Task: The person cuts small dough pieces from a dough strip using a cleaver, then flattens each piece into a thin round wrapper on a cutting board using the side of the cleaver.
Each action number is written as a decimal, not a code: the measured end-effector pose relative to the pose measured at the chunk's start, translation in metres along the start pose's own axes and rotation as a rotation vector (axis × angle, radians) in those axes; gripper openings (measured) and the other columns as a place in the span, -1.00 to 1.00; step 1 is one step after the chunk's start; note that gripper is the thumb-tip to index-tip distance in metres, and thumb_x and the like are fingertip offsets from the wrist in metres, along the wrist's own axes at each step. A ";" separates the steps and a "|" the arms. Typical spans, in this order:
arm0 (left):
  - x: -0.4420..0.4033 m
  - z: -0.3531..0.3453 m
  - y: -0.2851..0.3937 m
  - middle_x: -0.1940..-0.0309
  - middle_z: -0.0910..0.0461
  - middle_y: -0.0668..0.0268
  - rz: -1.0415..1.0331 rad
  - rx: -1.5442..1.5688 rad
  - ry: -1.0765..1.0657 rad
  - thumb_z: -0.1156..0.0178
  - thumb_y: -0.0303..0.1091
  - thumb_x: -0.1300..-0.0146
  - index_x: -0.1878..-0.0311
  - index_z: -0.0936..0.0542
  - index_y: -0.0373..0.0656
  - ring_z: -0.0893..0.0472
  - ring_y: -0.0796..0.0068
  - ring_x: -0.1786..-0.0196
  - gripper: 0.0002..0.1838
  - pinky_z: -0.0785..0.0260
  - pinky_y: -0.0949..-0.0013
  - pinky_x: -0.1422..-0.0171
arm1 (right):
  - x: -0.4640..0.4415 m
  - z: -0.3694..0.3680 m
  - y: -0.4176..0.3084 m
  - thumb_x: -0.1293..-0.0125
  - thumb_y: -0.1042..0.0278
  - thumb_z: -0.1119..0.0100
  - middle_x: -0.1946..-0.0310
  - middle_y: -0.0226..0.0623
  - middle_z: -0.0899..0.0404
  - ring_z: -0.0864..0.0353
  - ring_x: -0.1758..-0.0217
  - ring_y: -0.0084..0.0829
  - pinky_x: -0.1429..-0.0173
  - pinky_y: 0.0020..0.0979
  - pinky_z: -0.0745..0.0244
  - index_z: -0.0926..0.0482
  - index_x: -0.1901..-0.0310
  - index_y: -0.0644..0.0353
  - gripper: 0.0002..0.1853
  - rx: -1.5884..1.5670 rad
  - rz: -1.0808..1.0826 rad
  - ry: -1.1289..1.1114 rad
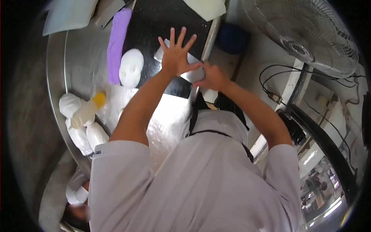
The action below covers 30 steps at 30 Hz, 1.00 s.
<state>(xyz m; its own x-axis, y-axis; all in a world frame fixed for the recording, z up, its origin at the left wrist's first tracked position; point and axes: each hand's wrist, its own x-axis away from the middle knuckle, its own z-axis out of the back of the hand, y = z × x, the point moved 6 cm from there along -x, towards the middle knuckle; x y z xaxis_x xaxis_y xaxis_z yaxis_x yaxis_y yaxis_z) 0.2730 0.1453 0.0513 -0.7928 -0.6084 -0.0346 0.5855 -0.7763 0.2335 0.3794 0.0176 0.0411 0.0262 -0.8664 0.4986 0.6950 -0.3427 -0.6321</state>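
My left hand lies palm down with its fingers spread on a flat silvery-grey piece, over a black board. Much of that piece is hidden under the hand, and its kind is unclear. At the board's right edge, my right hand is closed, its fingers curled at the piece's right end and its thumb close to my left thumb. A smooth white dough-like lump rests to the left of my left hand. Beside it runs a long purple dough-like strip.
A bottle with a yellow cap lies on white wrapped bundles at the metal table's left. A pale sheet is at the top. On the right are a fan and cables. Another person is lower left.
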 end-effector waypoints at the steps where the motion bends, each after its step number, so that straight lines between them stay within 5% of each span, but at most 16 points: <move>1: -0.009 0.000 -0.001 -0.74 0.09 0.17 -0.015 -0.028 -0.038 -0.30 0.61 0.05 -0.69 -0.15 0.40 0.15 -0.24 -0.73 0.21 0.31 -0.83 -0.44 | -0.003 0.000 0.003 0.09 -0.21 -0.69 0.09 0.26 -0.70 -0.73 -0.04 0.22 -0.15 0.06 -0.63 -0.47 -0.18 0.38 -0.03 0.015 0.025 0.070; 8: -0.060 0.003 -0.028 -0.73 0.04 0.24 -0.027 -0.070 0.126 -0.27 0.62 0.00 -0.70 -0.07 0.46 0.04 -0.10 -0.73 0.20 0.23 -0.77 -0.47 | -0.036 0.060 -0.011 0.07 -0.25 -0.67 0.07 0.29 -0.69 -0.71 -0.08 0.25 -0.17 0.11 -0.60 -0.50 -0.14 0.36 -0.07 0.075 0.014 0.136; 12: -0.014 -0.003 0.001 -0.73 0.08 0.07 -0.169 -0.016 0.022 -0.29 0.65 0.10 -0.68 -0.19 0.36 0.18 -0.36 -0.72 0.24 0.29 -0.78 -0.48 | 0.006 0.012 -0.005 0.07 -0.18 -0.69 0.04 0.24 -0.71 -0.73 -0.10 0.16 -0.16 0.00 -0.64 -0.48 -0.20 0.39 -0.04 -0.054 0.014 0.050; 13: 0.000 -0.011 0.014 -0.75 0.14 0.06 -0.159 -0.059 -0.131 -0.26 0.66 0.07 -0.68 -0.17 0.41 0.22 -0.42 -0.71 0.23 0.36 -0.78 -0.48 | 0.023 0.001 0.001 0.07 -0.18 -0.69 0.05 0.26 -0.71 -0.73 -0.09 0.19 -0.15 0.01 -0.65 -0.48 -0.21 0.38 -0.03 -0.022 0.072 0.127; 16: -0.017 -0.009 0.032 -0.73 0.02 0.17 -0.187 -0.025 -0.142 -0.29 0.63 0.08 -0.67 -0.21 0.39 0.12 -0.27 -0.72 0.21 0.37 -0.85 -0.42 | 0.028 0.016 0.003 0.09 -0.19 -0.70 0.08 0.33 -0.69 -0.72 -0.06 0.24 -0.10 0.02 -0.66 -0.49 -0.19 0.37 -0.04 0.166 0.277 0.494; 18: -0.032 -0.004 0.026 -0.71 -0.05 0.22 -0.115 -0.031 -0.050 -0.32 0.61 0.11 -0.66 -0.22 0.39 0.02 -0.19 -0.71 0.22 0.36 -0.88 -0.39 | 0.009 0.030 0.025 0.12 -0.25 -0.68 0.12 0.36 -0.69 -0.73 -0.05 0.24 -0.09 0.01 -0.67 -0.50 -0.15 0.39 -0.03 -0.064 -0.014 0.094; 21: -0.047 -0.001 0.000 -0.71 -0.04 0.22 0.004 -0.076 0.071 -0.31 0.60 0.04 -0.68 -0.15 0.41 0.03 -0.13 -0.72 0.20 0.29 -0.82 -0.43 | -0.025 0.060 0.015 0.11 -0.26 -0.67 0.12 0.32 -0.70 -0.74 -0.03 0.21 -0.10 -0.01 -0.68 -0.49 -0.13 0.39 -0.03 0.167 0.158 0.124; 30: -0.032 -0.011 0.022 -0.73 0.04 0.16 -0.030 -0.044 0.015 -0.20 0.67 -0.03 -0.68 -0.18 0.39 0.08 -0.32 -0.71 0.16 0.36 -0.88 -0.39 | -0.006 0.028 0.040 0.09 -0.34 -0.63 0.19 0.20 -0.70 -0.71 0.04 0.27 -0.04 0.06 -0.61 -0.46 -0.13 0.29 -0.04 0.098 0.103 0.014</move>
<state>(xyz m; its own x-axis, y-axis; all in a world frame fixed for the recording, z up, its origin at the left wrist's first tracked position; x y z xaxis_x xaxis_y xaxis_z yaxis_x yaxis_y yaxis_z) 0.3129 0.1460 0.0469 -0.8080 -0.5866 -0.0555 0.5684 -0.8007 0.1893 0.4269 0.0196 0.0295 0.0915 -0.9001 0.4259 0.7563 -0.2154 -0.6178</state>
